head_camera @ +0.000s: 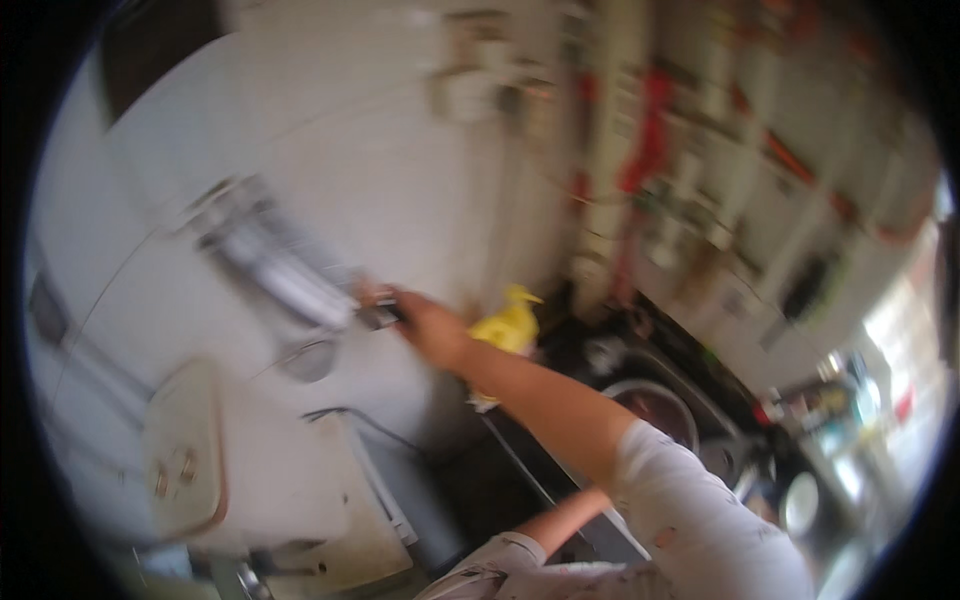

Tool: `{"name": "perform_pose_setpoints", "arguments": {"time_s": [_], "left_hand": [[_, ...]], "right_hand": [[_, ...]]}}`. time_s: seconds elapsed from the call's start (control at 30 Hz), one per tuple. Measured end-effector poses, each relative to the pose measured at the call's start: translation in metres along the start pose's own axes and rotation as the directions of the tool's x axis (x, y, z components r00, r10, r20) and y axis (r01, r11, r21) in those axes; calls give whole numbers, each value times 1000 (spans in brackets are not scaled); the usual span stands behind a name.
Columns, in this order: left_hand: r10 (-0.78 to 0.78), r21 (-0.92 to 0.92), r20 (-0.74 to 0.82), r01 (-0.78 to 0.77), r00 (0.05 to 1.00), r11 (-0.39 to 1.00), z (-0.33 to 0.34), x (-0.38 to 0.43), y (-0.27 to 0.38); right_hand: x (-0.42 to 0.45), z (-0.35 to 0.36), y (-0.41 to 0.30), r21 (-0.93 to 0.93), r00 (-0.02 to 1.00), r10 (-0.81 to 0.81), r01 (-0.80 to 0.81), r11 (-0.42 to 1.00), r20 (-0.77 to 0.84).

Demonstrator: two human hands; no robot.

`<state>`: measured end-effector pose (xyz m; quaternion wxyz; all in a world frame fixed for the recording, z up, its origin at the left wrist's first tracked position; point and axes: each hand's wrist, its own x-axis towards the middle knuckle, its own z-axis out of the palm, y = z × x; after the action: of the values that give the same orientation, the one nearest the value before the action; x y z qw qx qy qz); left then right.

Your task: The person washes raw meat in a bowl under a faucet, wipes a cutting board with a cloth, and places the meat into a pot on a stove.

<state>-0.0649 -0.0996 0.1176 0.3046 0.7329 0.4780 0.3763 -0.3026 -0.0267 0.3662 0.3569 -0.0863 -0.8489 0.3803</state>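
My right hand (431, 326) reaches out to the far left, against the pale wall. Its fingers seem closed around a dark handle (386, 313), though motion blurs the grip. Just beyond lies a shiny metal rack or blade-like piece (277, 266) on the wall; blur hides its exact form. A small round strainer-like thing (309, 360) hangs below it. Only my left forearm (566, 517) shows, low in the picture; it passes behind my right arm, and the left hand is out of view.
Behind my right forearm stands a yellow bag or cloth (510, 322). A round pan (656, 409) is on the dark counter. A white bowl (799, 502) sits at the right. Several utensils hang on the wall, one with an orange handle (787, 157). A white tank-like box (187, 442) is at lower left.
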Motion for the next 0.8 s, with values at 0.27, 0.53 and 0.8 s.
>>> {"name": "perform_pose_setpoints", "arguments": {"time_s": [0.27,0.53,0.8], "left_hand": [[1,5,175,-2,984,1000,3,3,-9],[92,50,551,-142,830,989,66,16,67],[175,-103,427,-144,887,984,175,22,123]], "right_hand": [[-189,-26,-4,58,1000,13,-13,998,3],[-546,-165,-73,-206,447,461,-851,484,-766],[-661,-186,-49,-110,121,337,-993,53,-933]]}}
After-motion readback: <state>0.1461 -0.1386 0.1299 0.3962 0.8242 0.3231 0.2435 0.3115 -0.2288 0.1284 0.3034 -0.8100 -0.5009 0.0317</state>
